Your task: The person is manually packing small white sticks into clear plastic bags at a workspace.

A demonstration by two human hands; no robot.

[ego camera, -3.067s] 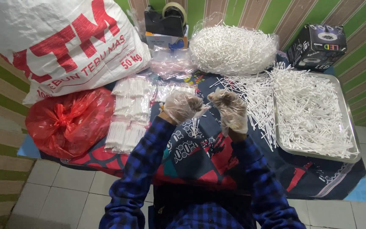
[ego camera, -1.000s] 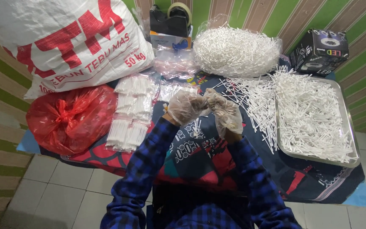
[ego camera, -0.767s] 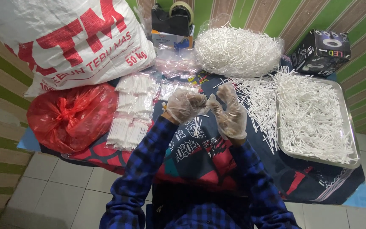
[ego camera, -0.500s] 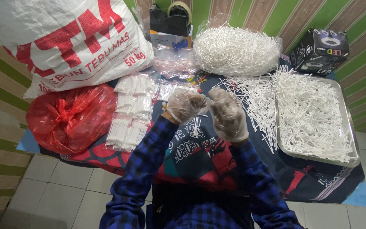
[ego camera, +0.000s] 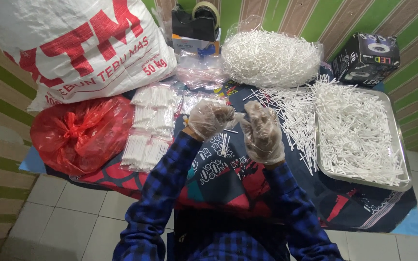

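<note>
Little displacement is noted since half a second ago: both gloved hands remain raised together over the dark patterned cloth (ego camera: 218, 169). Left hand (ego camera: 210, 118) is curled shut; its contents cannot be made out. Right hand (ego camera: 262, 131) is half-curled, fingertips pinching a small clear packet (ego camera: 238, 116) between the hands. White sticks (ego camera: 354, 128) fill the metal tray (ego camera: 402, 183) at right.
</note>
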